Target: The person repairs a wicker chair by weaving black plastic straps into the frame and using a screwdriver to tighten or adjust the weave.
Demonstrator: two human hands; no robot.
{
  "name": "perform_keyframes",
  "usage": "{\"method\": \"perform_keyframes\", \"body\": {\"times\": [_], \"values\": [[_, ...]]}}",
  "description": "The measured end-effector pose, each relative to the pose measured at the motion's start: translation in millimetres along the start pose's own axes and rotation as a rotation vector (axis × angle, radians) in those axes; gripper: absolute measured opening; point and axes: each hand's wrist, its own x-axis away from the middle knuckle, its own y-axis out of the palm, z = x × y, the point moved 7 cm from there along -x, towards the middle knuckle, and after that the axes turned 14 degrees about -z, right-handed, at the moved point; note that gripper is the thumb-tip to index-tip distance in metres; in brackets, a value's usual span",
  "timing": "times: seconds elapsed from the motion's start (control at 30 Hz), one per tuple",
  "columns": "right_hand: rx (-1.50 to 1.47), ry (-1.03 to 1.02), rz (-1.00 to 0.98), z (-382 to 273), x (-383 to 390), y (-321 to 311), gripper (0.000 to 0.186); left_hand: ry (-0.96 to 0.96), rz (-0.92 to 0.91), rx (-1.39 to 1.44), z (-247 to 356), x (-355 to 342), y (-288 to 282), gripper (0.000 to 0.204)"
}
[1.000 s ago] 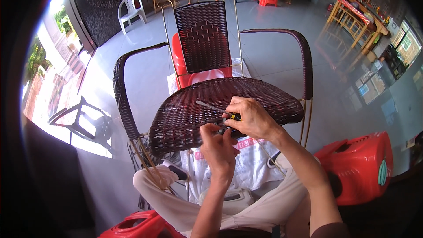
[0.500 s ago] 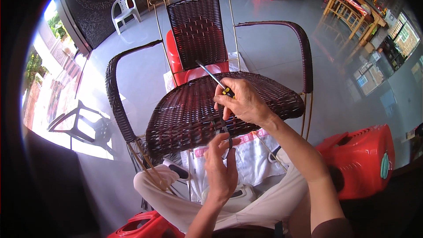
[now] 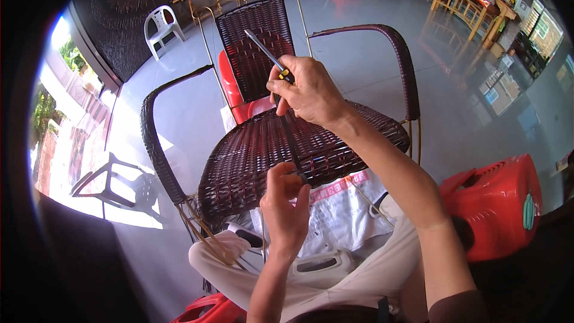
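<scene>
A dark brown woven chair [image 3: 251,149] stands before me, its seat front toward me. My right hand [image 3: 311,93] is raised over the seat, closed around a screwdriver [image 3: 263,45] with a black and yellow handle, its metal shaft pointing up and left across the backrest. From under that hand a dark weaving strip [image 3: 290,137] runs down to the seat's front edge; the fingers seem to pinch its upper end. My left hand [image 3: 283,206] is just below the front edge, fingers curved and apart from the thumb, close to the strip's lower part. Whether it touches the strip is unclear.
Metal-framed armrests [image 3: 406,72] rise on both sides of the seat. A red plastic stool [image 3: 499,209] lies at my right, another red one [image 3: 209,309] at lower left. White printed sheeting [image 3: 341,221] lies under the chair. A white plastic chair [image 3: 162,29] stands far left.
My right hand has moved up and left with the screwdriver, and the strip is stretched longer above the seat. My left hand has shifted slightly up and left. The view has tilted a little.
</scene>
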Motion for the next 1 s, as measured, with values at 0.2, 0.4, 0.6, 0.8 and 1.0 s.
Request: {"method": "perform_keyframes", "body": {"times": [0.2, 0.4, 0.6, 0.8, 1.0], "values": [[-0.029, 0.006, 0.041, -4.9, 3.8, -7.2, 0.008, -0.015, -0.047, -0.207, 12.9, -19.1, -15.9, 0.033], [0.037, -0.047, 0.024, -27.7, -10.4, -7.5, 0.009, 0.085, -0.109, -0.34, 27.6, -49.1, -27.4, 0.021], [-0.061, -0.114, 0.101, -32.1, -5.8, -13.8, 0.011, 0.01, -0.22, -0.338, 5.2, -61.4, -11.0, 0.019], [-0.168, -0.048, 0.286, -13.9, 72.4, -15.9, 0.018, 0.011, -0.26, -0.045, -11.0, -74.0, -13.0, 0.023], [-0.401, 0.319, 0.444, 65.3, 191.7, 61.9, 0.012, -0.053, -0.265, 0.327, -20.7, -80.4, -13.4, 0.03]]}}
